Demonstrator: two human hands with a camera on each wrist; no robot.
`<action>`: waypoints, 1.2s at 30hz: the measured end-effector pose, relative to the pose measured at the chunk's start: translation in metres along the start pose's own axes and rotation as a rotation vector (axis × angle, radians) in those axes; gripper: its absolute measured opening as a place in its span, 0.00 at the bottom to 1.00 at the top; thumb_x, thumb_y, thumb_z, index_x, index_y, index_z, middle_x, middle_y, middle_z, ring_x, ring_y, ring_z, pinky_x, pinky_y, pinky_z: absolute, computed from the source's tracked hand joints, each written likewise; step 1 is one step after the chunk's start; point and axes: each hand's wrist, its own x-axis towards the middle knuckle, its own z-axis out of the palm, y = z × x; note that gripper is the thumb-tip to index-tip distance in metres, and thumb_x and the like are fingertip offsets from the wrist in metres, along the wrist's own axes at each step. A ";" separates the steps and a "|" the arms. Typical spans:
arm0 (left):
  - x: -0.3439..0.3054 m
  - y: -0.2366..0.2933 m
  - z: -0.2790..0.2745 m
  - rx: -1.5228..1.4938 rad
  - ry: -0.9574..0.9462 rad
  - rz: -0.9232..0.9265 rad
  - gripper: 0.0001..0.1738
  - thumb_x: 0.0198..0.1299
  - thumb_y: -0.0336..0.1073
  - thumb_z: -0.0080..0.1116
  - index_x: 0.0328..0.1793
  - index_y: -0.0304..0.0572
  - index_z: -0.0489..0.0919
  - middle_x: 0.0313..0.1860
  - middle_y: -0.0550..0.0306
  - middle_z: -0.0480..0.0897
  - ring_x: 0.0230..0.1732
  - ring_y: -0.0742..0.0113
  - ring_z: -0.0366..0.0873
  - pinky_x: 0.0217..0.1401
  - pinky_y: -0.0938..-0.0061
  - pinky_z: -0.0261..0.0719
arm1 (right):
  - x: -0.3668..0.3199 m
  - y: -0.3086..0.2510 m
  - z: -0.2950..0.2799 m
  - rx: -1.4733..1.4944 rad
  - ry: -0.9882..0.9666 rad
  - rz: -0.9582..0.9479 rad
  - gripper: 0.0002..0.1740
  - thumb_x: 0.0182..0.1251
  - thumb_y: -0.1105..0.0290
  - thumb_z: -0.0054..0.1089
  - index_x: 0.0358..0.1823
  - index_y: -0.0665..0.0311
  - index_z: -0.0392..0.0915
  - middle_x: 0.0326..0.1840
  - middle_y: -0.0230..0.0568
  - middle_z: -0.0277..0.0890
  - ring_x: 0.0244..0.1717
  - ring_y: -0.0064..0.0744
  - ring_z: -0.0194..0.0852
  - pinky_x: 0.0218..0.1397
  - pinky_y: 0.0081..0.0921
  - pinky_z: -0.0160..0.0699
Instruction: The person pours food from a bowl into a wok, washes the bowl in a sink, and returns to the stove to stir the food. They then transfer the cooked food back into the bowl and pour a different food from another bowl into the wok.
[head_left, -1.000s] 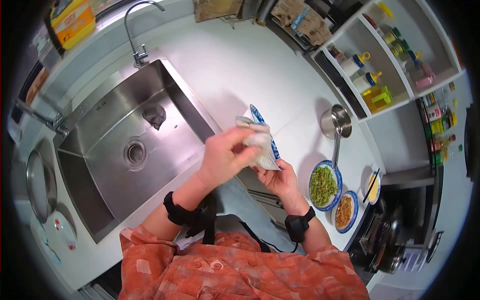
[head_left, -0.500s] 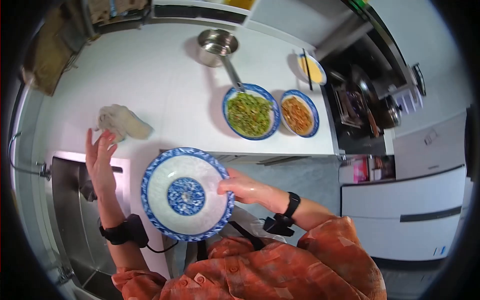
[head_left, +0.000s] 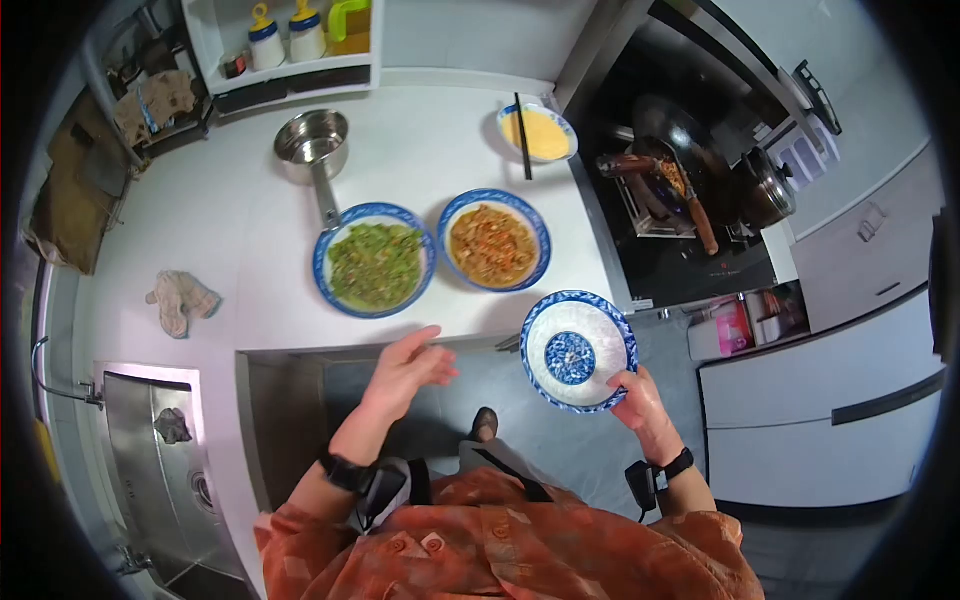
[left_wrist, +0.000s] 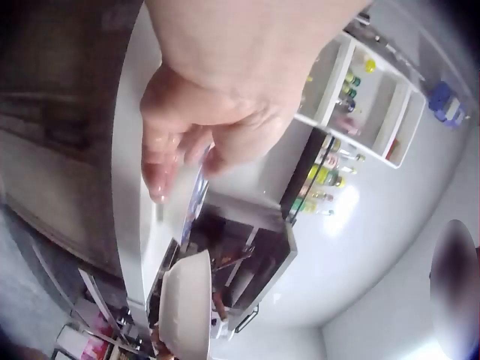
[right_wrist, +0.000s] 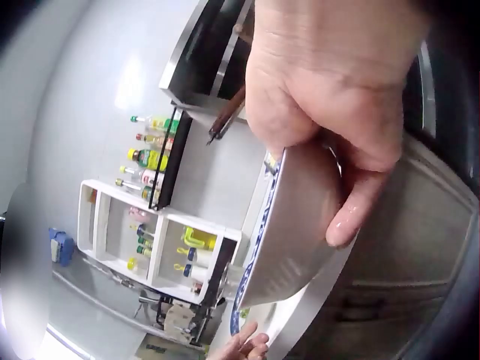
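My right hand [head_left: 645,408] pinches the rim of a blue-and-white bowl [head_left: 612,345], thumb inside and fingers beneath, out past the counter's front edge. In the right wrist view the bowl's outer wall [right_wrist: 296,225] is tilted, the hand [right_wrist: 330,97] at its rim. My left hand [head_left: 405,375] holds nothing; its fingers are spread at the counter edge, just below a bowl of green food [head_left: 375,262]. Beside that stands a bowl of reddish-brown food [head_left: 492,242]. The left wrist view has the left hand [left_wrist: 202,112] with loosely bent fingers, the held bowl [left_wrist: 186,304] beyond it.
A steel pot [head_left: 312,148] stands behind the green food, its handle reaching the rim. Chopsticks lie across a bowl of yellow liquid [head_left: 550,135]. A crumpled cloth [head_left: 183,302] lies near the sink [head_left: 150,460]. A wok [head_left: 680,140] sits on the stove at the right.
The cloth, earlier in the left hand, lies on the counter. The bowl has moved right in my right hand, and the left hand has moved away from the cloth. The view has turned towards the stove.
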 end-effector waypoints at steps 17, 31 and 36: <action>0.163 -0.007 0.087 -0.573 0.320 0.188 0.20 0.61 0.30 0.51 0.55 0.26 0.61 0.46 0.38 0.74 0.45 0.45 0.77 0.46 0.63 0.78 | 0.150 -0.071 -0.036 -0.291 -0.066 0.011 0.23 0.57 0.73 0.45 0.55 0.71 0.62 0.44 0.48 0.73 0.36 0.38 0.78 0.24 0.31 0.84; 0.182 0.028 0.090 -0.339 0.484 0.135 0.18 0.60 0.31 0.53 0.53 0.27 0.69 0.42 0.45 0.78 0.43 0.56 0.78 0.45 0.71 0.76 | 0.122 -0.136 -0.091 -0.905 -0.009 -0.423 0.23 0.58 0.70 0.57 0.56 0.66 0.68 0.30 0.40 0.79 0.27 0.26 0.80 0.32 0.21 0.77; 0.153 0.044 0.129 0.061 0.403 0.299 0.22 0.57 0.32 0.55 0.57 0.32 0.69 0.40 0.48 0.79 0.36 0.64 0.79 0.37 0.75 0.76 | 0.090 -0.219 -0.112 -1.057 0.366 -0.770 0.28 0.47 0.78 0.63 0.54 0.57 0.71 0.47 0.41 0.74 0.42 0.31 0.76 0.40 0.24 0.74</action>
